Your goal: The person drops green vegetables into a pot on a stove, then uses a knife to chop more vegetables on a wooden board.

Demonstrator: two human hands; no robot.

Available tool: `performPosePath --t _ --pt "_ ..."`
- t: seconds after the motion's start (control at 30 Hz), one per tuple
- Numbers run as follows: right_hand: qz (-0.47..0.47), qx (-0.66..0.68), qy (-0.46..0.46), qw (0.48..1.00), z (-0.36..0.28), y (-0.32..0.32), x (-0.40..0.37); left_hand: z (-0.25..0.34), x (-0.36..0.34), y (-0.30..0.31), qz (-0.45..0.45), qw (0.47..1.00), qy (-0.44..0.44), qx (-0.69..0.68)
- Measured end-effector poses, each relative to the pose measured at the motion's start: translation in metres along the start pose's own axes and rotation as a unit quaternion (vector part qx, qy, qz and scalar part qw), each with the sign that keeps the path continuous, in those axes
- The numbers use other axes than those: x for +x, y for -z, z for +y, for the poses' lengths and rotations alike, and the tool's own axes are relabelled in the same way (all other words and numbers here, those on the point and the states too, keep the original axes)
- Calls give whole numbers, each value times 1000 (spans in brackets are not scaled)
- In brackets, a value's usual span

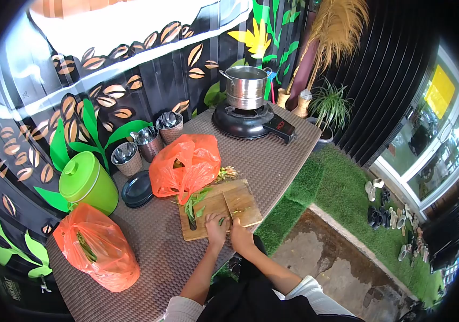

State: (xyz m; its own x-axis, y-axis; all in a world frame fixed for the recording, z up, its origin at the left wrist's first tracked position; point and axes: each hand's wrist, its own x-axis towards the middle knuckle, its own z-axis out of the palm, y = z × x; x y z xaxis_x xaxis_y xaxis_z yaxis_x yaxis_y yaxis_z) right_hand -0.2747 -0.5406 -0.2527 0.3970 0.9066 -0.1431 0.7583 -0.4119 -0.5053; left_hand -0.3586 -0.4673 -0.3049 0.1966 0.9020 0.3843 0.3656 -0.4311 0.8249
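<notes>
A wooden cutting board [215, 200] lies near the front edge of the table, in front of me. On its lower part, my left hand [217, 228] is closed, with a bit of green stem showing at its fingers. Just to the right, my right hand [241, 236] grips a knife [227, 205] by the handle, its thin blade pointing away from me across the board. Loose leafy greens [194, 203] rest on the board's left side, and small cut bits are scattered right of the blade. Behind the board sits an orange plastic bag [189, 163], with stem ends [227, 173] beside it.
A metal pot [246, 88] stands on a black portable stove [243, 122] at the table's far end. Along the wall are cutlery cups [147, 142], dark plates [138, 190] and a green lidded bucket [89, 183]. Another orange bag [98, 249] occupies the left. Shoes [387, 212] lie on the artificial grass.
</notes>
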Motion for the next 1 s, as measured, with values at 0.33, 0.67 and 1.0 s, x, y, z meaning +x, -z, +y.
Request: performPosePath --t 0.33,0.67,1.0 --pt "-1 -3 -1 1000 -4 -1 1 12 -3 7 -6 998 -51 25" --pt "1 -6 19 1000 -9 7 -4 12 -2 12 -26 996 -83 24" --pt "6 -16 25 1000 1 -3 3 19 -3 12 -35 999 -9 -21"
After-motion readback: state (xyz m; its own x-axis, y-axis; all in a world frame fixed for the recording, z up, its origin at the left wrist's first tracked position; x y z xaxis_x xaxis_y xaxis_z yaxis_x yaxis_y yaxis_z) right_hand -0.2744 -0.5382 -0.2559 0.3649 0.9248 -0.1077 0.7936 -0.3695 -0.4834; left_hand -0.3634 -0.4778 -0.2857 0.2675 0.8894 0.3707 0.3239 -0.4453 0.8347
